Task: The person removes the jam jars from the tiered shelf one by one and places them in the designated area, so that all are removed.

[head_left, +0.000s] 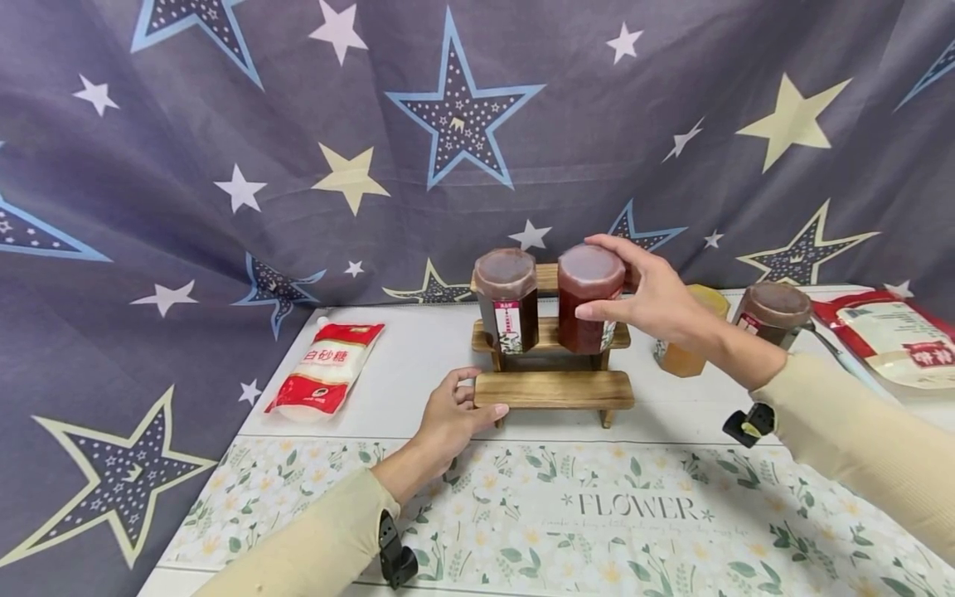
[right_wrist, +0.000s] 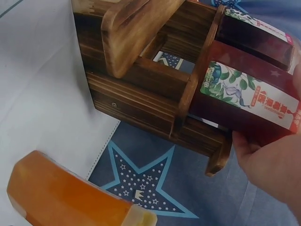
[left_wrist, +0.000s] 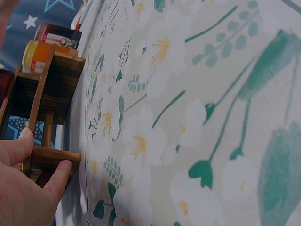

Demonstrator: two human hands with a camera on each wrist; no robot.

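Red-and-white bag: flat, left of the wooden stand.
Left hand: I see it pinching the lower step's left end.
Dark jar: upright, middle step.
Red jar: just beside, upright; I can't tell if the step bears it.
Right hand: thumb and fingers curled round the red jar.

A dressed-up tabletop corner, this one, with a grey star-printed cloth hanging like a backdrop behind it and down the left side. Along the front of the white table runs a floral mat, FLOWER lettered across it. And groceries give it a pantry flavour: jars on a stepped wooden stand, a white-sugar bag, a red-and-white packet over on the right. Home or studio? The cloth fills the background, so that can't be told.
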